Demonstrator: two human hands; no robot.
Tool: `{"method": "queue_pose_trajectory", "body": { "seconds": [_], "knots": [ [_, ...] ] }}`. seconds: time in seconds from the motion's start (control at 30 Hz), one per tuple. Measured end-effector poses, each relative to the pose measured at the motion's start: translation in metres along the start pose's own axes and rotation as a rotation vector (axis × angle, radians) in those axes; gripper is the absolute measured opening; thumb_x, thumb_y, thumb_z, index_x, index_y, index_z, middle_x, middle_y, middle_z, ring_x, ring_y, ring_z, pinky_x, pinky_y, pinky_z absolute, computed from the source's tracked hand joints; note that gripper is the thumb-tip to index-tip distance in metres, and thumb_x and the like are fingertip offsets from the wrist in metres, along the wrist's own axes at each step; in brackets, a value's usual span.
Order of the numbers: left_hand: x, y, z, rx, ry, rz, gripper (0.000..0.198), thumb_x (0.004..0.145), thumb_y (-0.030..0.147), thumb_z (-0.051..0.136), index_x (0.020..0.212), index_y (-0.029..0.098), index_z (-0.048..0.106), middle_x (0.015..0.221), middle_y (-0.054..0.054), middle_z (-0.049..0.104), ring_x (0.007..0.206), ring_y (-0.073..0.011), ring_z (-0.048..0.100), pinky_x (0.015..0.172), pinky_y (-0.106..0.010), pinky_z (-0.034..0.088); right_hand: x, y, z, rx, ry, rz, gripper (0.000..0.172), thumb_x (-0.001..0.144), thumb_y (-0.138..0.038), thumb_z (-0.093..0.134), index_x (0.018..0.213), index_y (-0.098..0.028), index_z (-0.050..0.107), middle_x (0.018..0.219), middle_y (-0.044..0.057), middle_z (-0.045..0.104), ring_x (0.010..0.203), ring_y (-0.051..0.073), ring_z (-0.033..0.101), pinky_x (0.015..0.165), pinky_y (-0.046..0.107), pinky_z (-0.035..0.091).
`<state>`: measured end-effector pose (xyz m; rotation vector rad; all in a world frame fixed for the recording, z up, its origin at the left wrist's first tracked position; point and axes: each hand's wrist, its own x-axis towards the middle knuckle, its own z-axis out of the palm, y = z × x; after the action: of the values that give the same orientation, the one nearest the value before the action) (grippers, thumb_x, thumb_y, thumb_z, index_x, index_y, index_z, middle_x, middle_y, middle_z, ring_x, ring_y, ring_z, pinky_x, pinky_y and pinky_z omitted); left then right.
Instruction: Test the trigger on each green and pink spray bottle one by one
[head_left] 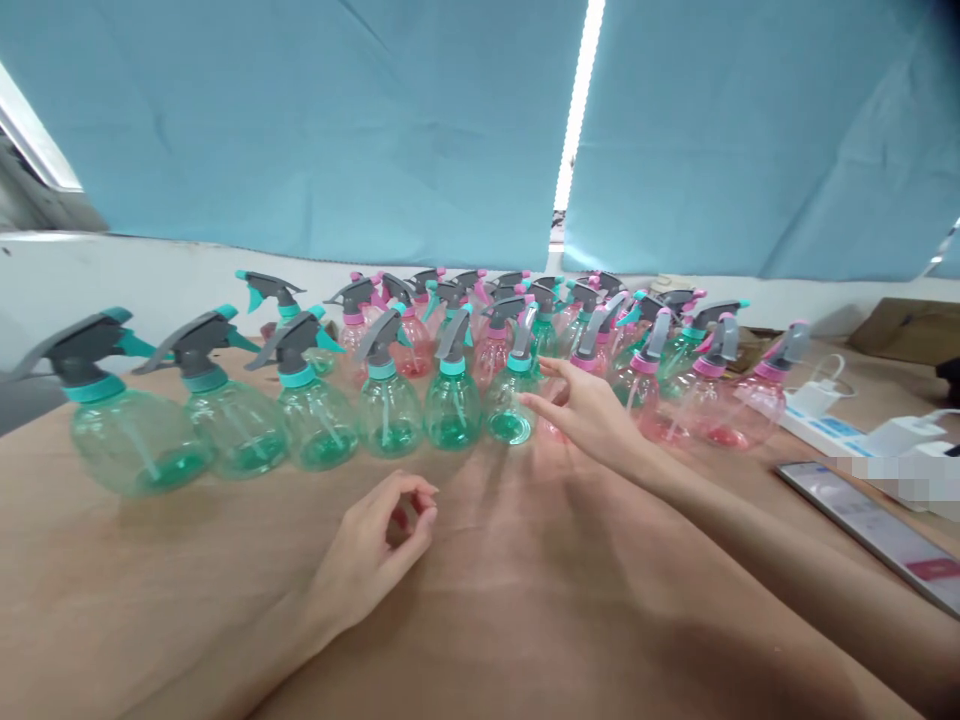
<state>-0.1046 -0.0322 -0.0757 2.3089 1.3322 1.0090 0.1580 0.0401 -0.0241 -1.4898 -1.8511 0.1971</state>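
**A bare right hand [581, 405] at the clear green plastic spray bottle [508, 420] in a crowded front row**

The right hand reaches forward from the lower right, its thumb and forefinger parted, their tips at the right side of that round-bodied bottle; it is not closed round anything, and I cannot tell whether the fingertips touch the plastic; the bottle stands upright on the brown tabletop [480, 620], with a turquoise collar, a grey spray head and some green showing low in its body.

The bare left hand [379, 540] hangs nearer the wearer, low over the tabletop; its fingers curl loosely towards the thumb, a small gap between the tips, with nothing in its hold; the front row lies just beyond it.

Just left of the reached-for bottle stands a matching green bottle with a turquoise collar [452, 412]; four more green spray bottles [319, 425] continue the row leftwards; to the right, partly behind the hand and forearm, are translucent pink spray bottles with pink collars [739, 415]; further green and pink sprayers crowd behind, many half hidden.

At the right lie a flat dark-edged phone [862, 520] and a white-and-blue power strip [825, 432] with white plugs [904, 435]; a brown cardboard piece [911, 335] sits beyond; light-blue sheeting [337, 130] covers the background above a white ledge [187, 265].
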Motion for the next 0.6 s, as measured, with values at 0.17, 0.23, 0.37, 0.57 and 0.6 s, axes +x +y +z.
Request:
{"method": "queue_pose_trajectory", "body": {
  "seconds": [0.17,0.23,0.37,0.57,0.6],
  "knots": [
    [0.0,0.0,0.0,0.005,0.003,0.012,0.005,0.089,0.022,0.05,0.094,0.024,0.051,0.08,0.003,0.063,0.058,-0.0104,0.061,0.041,-0.017,0.041,0.016,0.001,0.016,-0.038,0.037,0.02,0.063,0.083,-0.052,0.06,0.131,-0.013,0.05,0.126,0.018,0.062,0.106,0.034,0.063,0.087,0.049,0.047],
    [0.0,-0.001,0.0,0.004,-0.002,0.016,0.007,0.089,0.021,0.05,0.095,0.024,0.051,0.079,0.003,0.063,0.059,-0.0106,0.061,0.041,-0.017,0.042,0.02,0.002,0.021,-0.056,0.03,0.046,0.069,0.081,-0.057,0.059,0.131,-0.012,0.048,0.12,0.018,0.064,0.105,0.035,0.063,0.083,0.047,0.048],
    [-0.001,-0.004,0.002,0.01,0.01,0.02,0.006,0.089,0.022,0.05,0.094,0.024,0.052,0.079,0.003,0.063,0.058,-0.0108,0.062,0.047,-0.019,0.048,0.026,0.001,0.026,-0.156,-0.022,0.052,0.054,0.081,-0.06,0.056,0.111,-0.014,0.058,0.096,0.014,0.07,0.089,0.034,0.066,0.065,0.039,0.047],
    [0.001,0.001,0.002,0.021,0.03,-0.025,0.007,0.088,0.025,0.052,0.094,0.023,0.054,0.079,0.002,0.065,0.06,-0.0126,0.063,0.04,-0.018,0.041,0.018,0.0,0.02,-0.23,-0.04,0.01,0.047,0.081,-0.063,0.055,0.094,-0.018,0.058,0.087,0.01,0.068,0.079,0.031,0.065,0.056,0.034,0.041],
    [0.002,0.004,0.0,0.029,0.023,-0.025,0.007,0.088,0.025,0.052,0.094,0.023,0.054,0.08,0.001,0.065,0.06,-0.0127,0.063,0.042,-0.019,0.043,0.013,-0.001,0.018,-0.226,-0.044,-0.005,0.047,0.081,-0.063,0.054,0.094,-0.018,0.058,0.088,0.01,0.068,0.08,0.031,0.065,0.056,0.034,0.041]
  ]
}}
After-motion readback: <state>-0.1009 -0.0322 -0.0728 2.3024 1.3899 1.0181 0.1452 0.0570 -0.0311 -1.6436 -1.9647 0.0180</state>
